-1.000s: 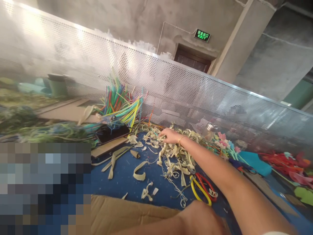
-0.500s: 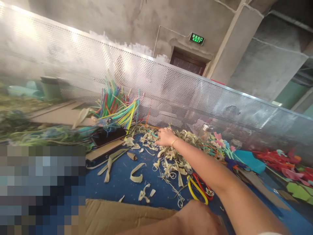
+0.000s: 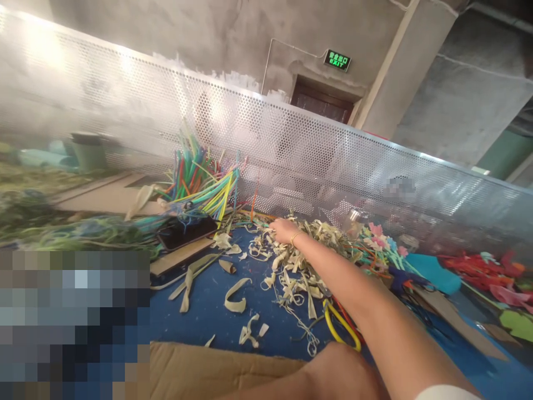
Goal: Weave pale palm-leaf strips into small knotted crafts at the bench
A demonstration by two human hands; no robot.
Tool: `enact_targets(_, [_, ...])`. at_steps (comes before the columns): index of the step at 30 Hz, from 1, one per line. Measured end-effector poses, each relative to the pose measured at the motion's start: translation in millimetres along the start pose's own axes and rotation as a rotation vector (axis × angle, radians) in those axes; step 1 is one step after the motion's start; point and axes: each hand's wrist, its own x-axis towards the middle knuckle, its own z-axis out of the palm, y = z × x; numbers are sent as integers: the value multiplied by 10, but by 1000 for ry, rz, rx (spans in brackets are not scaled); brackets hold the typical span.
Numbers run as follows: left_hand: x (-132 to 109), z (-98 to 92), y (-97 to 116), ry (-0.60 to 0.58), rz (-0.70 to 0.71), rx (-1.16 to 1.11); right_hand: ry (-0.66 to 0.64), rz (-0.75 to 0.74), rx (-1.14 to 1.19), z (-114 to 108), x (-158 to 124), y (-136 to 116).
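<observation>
At the far side of the blue table, my right hand (image 3: 285, 230) reaches into a heap of pale, curled strips and scraps (image 3: 302, 280). Its fingers look drawn together, and whatever they grip is hidden among the scraps. Low in the view is my left hand (image 3: 343, 369), beside a brown cardboard piece (image 3: 216, 366); its fingers are out of sight. A yellow loop-shaped handle (image 3: 340, 328) lies just beyond my left hand, next to a red one partly covered by my right forearm.
A dark phone-like slab (image 3: 187, 232) and a bundle of coloured stems (image 3: 200, 183) sit left of the heap. A perforated metal screen (image 3: 291, 150) runs behind. On the right are paper-like flowers (image 3: 381, 239), a blue sheet (image 3: 433, 272) and red material (image 3: 483, 272).
My right hand's fingers have drawn in among the scraps; earlier they were more spread. The view has shifted slightly, and my left hand stays low in front.
</observation>
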Motion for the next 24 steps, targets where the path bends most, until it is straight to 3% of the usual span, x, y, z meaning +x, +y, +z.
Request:
enact_targets(8, [-88, 206, -47, 194, 93, 145, 113, 47, 44, -254, -527, 145])
enact_targets(12, [-91, 214, -40, 201, 83, 166, 44, 270, 14, -286, -892, 141])
enact_targets(15, [-77, 243, -39, 215, 96, 165, 7, 479, 41, -179, -1079, 177])
enact_targets(19, [-96, 220, -13, 199, 73, 158, -18, 491, 137, 41, -1021, 150])
enact_targets(21, [-120, 162, 7, 190, 73, 135, 64, 490, 134, 110, -863, 63])
enact_targets(24, [-145, 58, 42, 188, 62, 68, 252, 345, 199, 98, -526, -110])
